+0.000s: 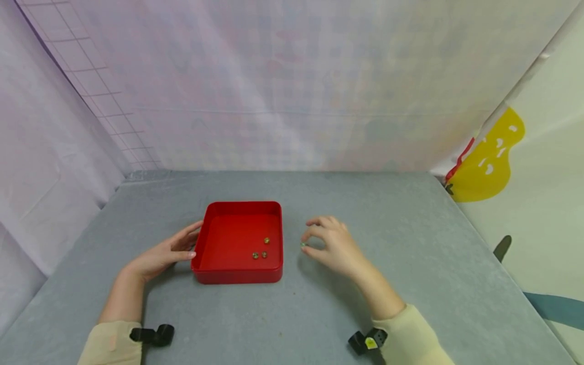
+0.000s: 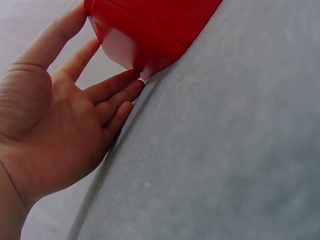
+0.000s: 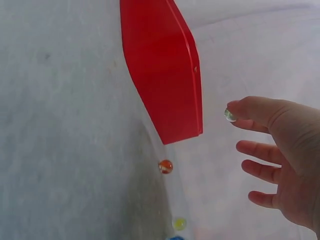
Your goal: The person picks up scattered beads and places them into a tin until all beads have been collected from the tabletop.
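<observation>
Between thumb and index finger, my right hand (image 1: 335, 246) pinches a small clear glass marble (image 3: 230, 115) with a greenish tint, a short way right of the red tray (image 1: 228, 238). Its other fingers (image 3: 262, 171) are spread apart. My left hand (image 1: 161, 253) rests against the tray's left side, thumb at the near left part of the wall and the fingers farther along it. In the left wrist view those fingers (image 2: 112, 86) are nearly straight and touch the wall. Inside the tray, toward its right side, lie three small greenish marbles (image 1: 266, 240).
The right wrist view shows an orange marble (image 3: 165, 166), a yellow marble (image 3: 179, 223) and part of a blue thing (image 3: 176, 238) on the table beyond the tray. A grey tabletop (image 1: 219, 324) lies under everything, with a pale curtain (image 1: 292, 101) behind.
</observation>
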Action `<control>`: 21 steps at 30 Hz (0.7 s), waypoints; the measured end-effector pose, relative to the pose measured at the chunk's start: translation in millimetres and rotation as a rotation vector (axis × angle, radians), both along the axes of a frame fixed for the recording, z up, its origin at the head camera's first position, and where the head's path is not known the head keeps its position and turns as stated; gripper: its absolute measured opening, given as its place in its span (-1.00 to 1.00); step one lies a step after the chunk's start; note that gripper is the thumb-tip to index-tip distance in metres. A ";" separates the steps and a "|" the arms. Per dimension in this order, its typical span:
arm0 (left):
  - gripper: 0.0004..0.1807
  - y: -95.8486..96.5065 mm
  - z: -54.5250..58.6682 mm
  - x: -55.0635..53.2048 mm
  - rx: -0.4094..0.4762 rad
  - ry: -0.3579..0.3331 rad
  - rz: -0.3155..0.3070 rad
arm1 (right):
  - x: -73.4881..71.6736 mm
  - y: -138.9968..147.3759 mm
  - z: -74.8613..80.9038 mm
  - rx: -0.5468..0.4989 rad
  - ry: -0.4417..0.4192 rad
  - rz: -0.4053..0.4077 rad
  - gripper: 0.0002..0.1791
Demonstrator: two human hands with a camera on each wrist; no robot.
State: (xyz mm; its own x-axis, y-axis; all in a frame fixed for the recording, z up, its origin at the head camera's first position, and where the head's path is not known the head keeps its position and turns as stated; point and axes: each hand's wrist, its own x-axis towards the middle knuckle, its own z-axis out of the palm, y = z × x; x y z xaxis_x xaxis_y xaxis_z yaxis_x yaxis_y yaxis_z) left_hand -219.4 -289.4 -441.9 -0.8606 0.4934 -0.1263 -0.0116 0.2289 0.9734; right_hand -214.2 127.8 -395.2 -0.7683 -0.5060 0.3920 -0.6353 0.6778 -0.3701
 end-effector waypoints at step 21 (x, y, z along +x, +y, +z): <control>-0.19 1.2 1.6 0.1 0.007 -0.011 -0.008 | -5.7 -29.4 4.8 -0.036 -0.008 0.005 -0.88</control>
State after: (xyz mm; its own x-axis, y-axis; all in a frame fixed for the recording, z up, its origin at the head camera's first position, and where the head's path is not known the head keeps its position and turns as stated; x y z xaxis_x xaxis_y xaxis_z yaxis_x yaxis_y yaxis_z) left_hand -219.3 -288.3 -440.3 -0.8553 0.5008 -0.1326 -0.0208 0.2225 0.9747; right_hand -219.9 98.3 -390.4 -0.7689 -0.4954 0.4043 -0.6356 0.6607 -0.3992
